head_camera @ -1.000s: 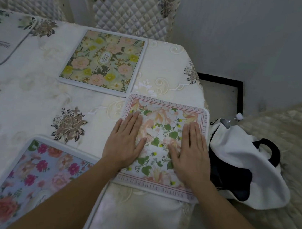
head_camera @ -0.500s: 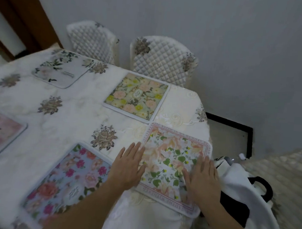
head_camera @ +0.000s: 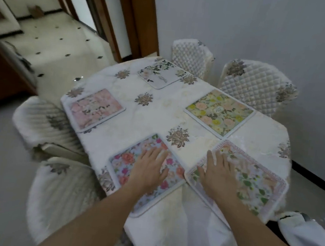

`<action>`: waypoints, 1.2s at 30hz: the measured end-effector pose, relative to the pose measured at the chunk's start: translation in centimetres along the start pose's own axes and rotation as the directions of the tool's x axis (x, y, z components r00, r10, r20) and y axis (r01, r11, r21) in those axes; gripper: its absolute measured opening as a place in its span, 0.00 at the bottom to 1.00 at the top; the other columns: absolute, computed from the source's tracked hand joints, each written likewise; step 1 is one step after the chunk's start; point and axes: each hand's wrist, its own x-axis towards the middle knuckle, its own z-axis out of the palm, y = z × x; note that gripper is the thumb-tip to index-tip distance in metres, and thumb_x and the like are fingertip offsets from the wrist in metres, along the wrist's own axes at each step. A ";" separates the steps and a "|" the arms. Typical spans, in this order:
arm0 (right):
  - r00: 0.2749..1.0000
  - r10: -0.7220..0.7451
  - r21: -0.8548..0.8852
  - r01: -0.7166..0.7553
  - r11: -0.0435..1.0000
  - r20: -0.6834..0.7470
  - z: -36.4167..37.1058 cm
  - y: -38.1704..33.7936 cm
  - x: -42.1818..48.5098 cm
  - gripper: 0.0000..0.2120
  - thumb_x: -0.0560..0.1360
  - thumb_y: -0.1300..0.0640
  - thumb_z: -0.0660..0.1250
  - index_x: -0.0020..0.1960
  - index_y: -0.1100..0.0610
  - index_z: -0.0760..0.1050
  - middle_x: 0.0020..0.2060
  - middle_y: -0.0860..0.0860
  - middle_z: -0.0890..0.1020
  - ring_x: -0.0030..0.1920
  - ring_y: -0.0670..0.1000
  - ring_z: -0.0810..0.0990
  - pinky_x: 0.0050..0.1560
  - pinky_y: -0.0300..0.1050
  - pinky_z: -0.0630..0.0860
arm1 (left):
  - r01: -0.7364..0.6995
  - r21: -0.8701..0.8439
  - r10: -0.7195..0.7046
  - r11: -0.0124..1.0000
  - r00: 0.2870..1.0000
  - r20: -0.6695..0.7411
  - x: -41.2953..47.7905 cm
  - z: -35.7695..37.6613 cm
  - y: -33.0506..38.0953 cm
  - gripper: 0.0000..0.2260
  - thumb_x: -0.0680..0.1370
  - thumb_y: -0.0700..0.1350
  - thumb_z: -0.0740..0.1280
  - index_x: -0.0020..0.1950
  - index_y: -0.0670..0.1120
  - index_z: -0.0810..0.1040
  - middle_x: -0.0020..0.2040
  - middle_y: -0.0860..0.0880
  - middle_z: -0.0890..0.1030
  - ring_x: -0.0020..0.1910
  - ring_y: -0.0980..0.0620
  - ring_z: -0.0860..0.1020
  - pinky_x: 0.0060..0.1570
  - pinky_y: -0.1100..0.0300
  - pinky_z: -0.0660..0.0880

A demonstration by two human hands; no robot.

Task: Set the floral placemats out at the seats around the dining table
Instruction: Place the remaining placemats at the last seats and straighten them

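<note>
Several floral placemats lie flat on the dining table (head_camera: 158, 112), which wears a white embroidered cloth. My left hand (head_camera: 150, 168) rests flat, fingers straight, on the blue placemat with pink flowers (head_camera: 125, 163) at the near edge. My right hand (head_camera: 217, 174) lies flat on the left part of the peach placemat with green leaves (head_camera: 255, 180) at the near right corner. A yellow-green placemat (head_camera: 219, 112) sits at the far right, a pink one (head_camera: 94, 108) at the left, and a grey-white one (head_camera: 159, 75) at the far end.
Quilted white chairs stand at the far side (head_camera: 255, 86) (head_camera: 190, 56) and at the left (head_camera: 43, 122) (head_camera: 58, 192). A white and black bag (head_camera: 310, 236) sits at the lower right. A wooden doorway (head_camera: 128, 17) opens beyond the table.
My left hand has shifted left from the peach placemat onto the blue one. My right hand has slid to the peach mat's left part. The view has pulled up and back, showing the whole table.
</note>
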 end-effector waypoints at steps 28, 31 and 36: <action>0.998 0.014 -0.052 -0.011 0.999 0.060 7.0 -23.5 1.0 0.31 0.81 0.38 0.45 0.79 0.53 0.51 0.78 0.58 0.57 0.78 0.58 0.53 0.76 0.58 0.51 | -0.034 -0.085 0.033 0.996 0.999 -0.012 -3.2 2.1 -23.0 0.26 0.80 0.59 0.54 0.77 0.51 0.60 0.76 0.50 0.64 0.74 0.49 0.63 0.71 0.50 0.62; 0.989 0.129 -0.049 -0.126 0.991 0.067 8.0 -23.8 0.3 0.30 0.81 0.39 0.48 0.78 0.53 0.54 0.77 0.58 0.60 0.77 0.59 0.56 0.75 0.59 0.55 | -0.125 -0.096 0.126 0.988 0.992 0.011 -1.3 2.9 -24.2 0.27 0.80 0.59 0.56 0.77 0.51 0.60 0.76 0.49 0.65 0.74 0.49 0.63 0.70 0.50 0.63; 0.958 0.285 -0.090 -0.282 0.955 0.016 8.9 -22.9 -2.2 0.28 0.80 0.40 0.50 0.74 0.55 0.61 0.71 0.58 0.69 0.71 0.59 0.67 0.70 0.58 0.65 | -0.255 -0.101 0.261 0.962 0.964 0.049 2.1 4.4 -24.2 0.27 0.79 0.60 0.57 0.76 0.50 0.63 0.73 0.49 0.69 0.70 0.47 0.68 0.66 0.49 0.69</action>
